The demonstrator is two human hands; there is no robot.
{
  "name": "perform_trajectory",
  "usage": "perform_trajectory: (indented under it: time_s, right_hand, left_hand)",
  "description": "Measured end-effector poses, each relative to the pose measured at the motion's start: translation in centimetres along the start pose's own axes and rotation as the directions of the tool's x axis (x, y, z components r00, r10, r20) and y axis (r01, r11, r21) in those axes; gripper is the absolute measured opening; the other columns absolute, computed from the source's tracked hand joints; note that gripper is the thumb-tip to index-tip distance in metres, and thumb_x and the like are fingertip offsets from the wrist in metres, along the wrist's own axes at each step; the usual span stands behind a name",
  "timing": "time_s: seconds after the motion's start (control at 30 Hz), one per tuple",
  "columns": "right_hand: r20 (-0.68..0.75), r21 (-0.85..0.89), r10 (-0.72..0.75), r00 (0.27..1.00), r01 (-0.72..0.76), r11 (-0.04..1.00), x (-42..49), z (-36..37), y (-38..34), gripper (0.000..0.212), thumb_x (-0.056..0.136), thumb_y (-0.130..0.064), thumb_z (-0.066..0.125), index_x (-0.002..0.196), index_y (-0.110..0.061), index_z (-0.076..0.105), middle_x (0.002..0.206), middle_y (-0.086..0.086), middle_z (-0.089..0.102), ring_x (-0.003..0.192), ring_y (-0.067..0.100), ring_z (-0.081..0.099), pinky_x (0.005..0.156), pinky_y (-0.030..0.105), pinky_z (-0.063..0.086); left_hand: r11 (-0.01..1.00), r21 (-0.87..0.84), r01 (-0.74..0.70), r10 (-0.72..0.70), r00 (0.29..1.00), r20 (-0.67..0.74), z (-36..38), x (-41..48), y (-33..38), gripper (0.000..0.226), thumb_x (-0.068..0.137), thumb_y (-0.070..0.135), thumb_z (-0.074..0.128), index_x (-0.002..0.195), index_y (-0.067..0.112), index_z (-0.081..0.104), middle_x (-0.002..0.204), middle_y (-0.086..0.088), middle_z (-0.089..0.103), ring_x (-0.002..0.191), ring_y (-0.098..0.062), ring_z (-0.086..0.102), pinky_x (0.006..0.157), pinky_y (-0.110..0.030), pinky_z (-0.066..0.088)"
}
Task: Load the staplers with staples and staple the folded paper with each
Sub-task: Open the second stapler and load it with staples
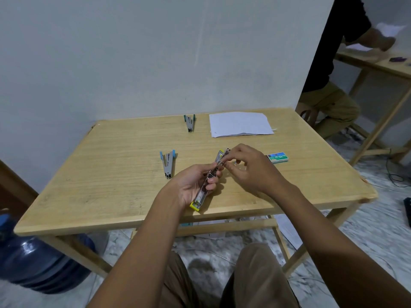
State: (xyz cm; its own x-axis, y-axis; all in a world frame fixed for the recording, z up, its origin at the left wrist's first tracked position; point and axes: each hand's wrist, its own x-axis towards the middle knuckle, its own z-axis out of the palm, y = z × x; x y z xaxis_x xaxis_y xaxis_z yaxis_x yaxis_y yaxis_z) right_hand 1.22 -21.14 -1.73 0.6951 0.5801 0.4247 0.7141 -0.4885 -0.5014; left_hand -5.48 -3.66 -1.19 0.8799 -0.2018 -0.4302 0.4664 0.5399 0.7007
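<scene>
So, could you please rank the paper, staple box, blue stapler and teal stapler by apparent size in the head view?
1. paper
2. blue stapler and staple box, about alike
3. teal stapler, smallest-looking, but it lies farther from the camera

The wooden table [89, 185] carries a teal stapler [189, 123] at twelve o'clock, paper [240, 125] at one, a staple box [277, 157] at three, and a blue stapler [168, 163] at nine.

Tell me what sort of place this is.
Probably a plain room in a home or small office, used as a workspace: a simple wooden table against a blank wall, a second table where another person works, and a large water jug on the marble-patterned floor.
</scene>
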Motion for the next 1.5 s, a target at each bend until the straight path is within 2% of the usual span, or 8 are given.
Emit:
perform_trajectory:
  time_s: [0.13, 0.27, 0.5, 0.7, 0.87, 1.03, 1.2, 1.5]
  right_hand:
    - [0.073, -0.021, 0.005, 0.997, -0.004, 1.0, -0.6, 0.1, 0.3, 0.022, 0.096, -0.033, 0.059, 0.116, -0.03, 0.069, 0.105, -0.022, 0.051, 0.092, 0.0, 0.052, 0.074, 0.022, 0.038]
    - [0.087, -0.137, -0.052, 0.995, 0.063, 0.989, -0.3, -0.5, 0.4, 0.026, 0.094, -0.037, 0.056, 0.117, -0.035, 0.069, 0.108, -0.014, 0.052, 0.096, 0.008, 0.054, 0.074, 0.031, 0.045]
    - [0.006, -0.261, -0.083, 0.997, 0.081, 0.962, -0.2, -0.6, 0.4, 0.027, 0.093, -0.035, 0.056, 0.116, -0.033, 0.07, 0.103, -0.007, 0.056, 0.091, 0.013, 0.056, 0.066, 0.03, 0.043]
    - [-0.084, 0.104, 0.153, 0.985, -0.144, 0.984, -1.2, 0.3, -0.4, 0.026, 0.097, -0.044, 0.054, 0.116, -0.034, 0.068, 0.1, -0.017, 0.054, 0.089, 0.001, 0.055, 0.074, 0.029, 0.049]
    - [-0.145, 0.347, 0.176, 0.974, -0.117, 0.93, -1.7, 1.9, -1.5, 0.016, 0.091, -0.032, 0.069, 0.107, -0.032, 0.072, 0.095, -0.014, 0.064, 0.087, 0.005, 0.061, 0.066, 0.015, 0.047]
    - [-0.233, 0.331, 0.226, 0.946, -0.141, 0.933, -1.1, 2.9, -1.1, 0.014, 0.092, -0.021, 0.069, 0.104, -0.019, 0.076, 0.093, -0.01, 0.068, 0.086, 0.001, 0.063, 0.068, 0.007, 0.044]
    - [-0.205, 0.343, 0.282, 0.937, -0.201, 0.918, -0.4, 2.1, -0.9, 0.015, 0.093, -0.021, 0.068, 0.105, -0.018, 0.076, 0.094, -0.012, 0.07, 0.089, -0.002, 0.063, 0.073, 0.007, 0.045]
    - [-0.163, 0.391, 0.277, 0.947, -0.196, 0.899, -0.8, 2.6, -1.2, 0.012, 0.09, -0.02, 0.072, 0.099, -0.024, 0.077, 0.094, -0.013, 0.07, 0.089, 0.003, 0.065, 0.074, 0.019, 0.05]
  left_hand:
    - [1.0, 0.013, 0.017, -0.017, 1.0, -0.006, -0.1, 0.0, 0.0, 0.013, 0.101, 0.013, 0.048, 0.098, 0.003, 0.055, 0.068, -0.004, 0.052, 0.044, -0.007, 0.041, 0.036, -0.016, 0.034]
    - [1.0, 0.018, 0.023, -0.023, 1.0, 0.001, -0.2, -0.1, 0.1, 0.013, 0.101, 0.013, 0.049, 0.101, 0.002, 0.055, 0.069, -0.004, 0.053, 0.045, -0.007, 0.041, 0.037, -0.016, 0.035]
    - [1.0, 0.007, 0.014, -0.014, 1.0, -0.007, -0.2, -0.2, 0.2, 0.013, 0.101, 0.014, 0.048, 0.1, 0.003, 0.055, 0.069, -0.004, 0.052, 0.044, -0.007, 0.041, 0.037, -0.016, 0.036]
    - [1.0, -0.023, 0.003, -0.004, 1.0, -0.009, -0.2, 0.0, 0.1, 0.014, 0.101, 0.014, 0.049, 0.099, 0.003, 0.056, 0.069, -0.004, 0.052, 0.044, -0.007, 0.042, 0.037, -0.016, 0.036]
    - [1.0, -0.03, -0.001, 0.0, 1.0, -0.014, -0.3, 0.1, 0.0, 0.017, 0.1, 0.014, 0.049, 0.094, 0.002, 0.059, 0.068, -0.005, 0.052, 0.045, -0.008, 0.043, 0.037, -0.016, 0.035]
    - [1.0, -0.006, 0.001, -0.001, 1.0, -0.021, -0.1, 0.0, -0.4, 0.014, 0.101, 0.013, 0.048, 0.097, 0.004, 0.057, 0.067, -0.004, 0.052, 0.044, -0.007, 0.041, 0.038, -0.015, 0.032]
    - [1.0, 0.006, -0.002, 0.002, 1.0, -0.023, -0.2, -0.1, -0.4, 0.012, 0.101, 0.013, 0.047, 0.098, 0.005, 0.055, 0.066, -0.004, 0.052, 0.042, -0.006, 0.04, 0.037, -0.015, 0.032]
    - [0.999, -0.008, -0.035, 0.035, 0.999, -0.041, -0.1, 0.6, -0.5, 0.016, 0.103, 0.014, 0.043, 0.099, 0.004, 0.054, 0.065, -0.004, 0.052, 0.042, -0.006, 0.04, 0.037, -0.015, 0.034]
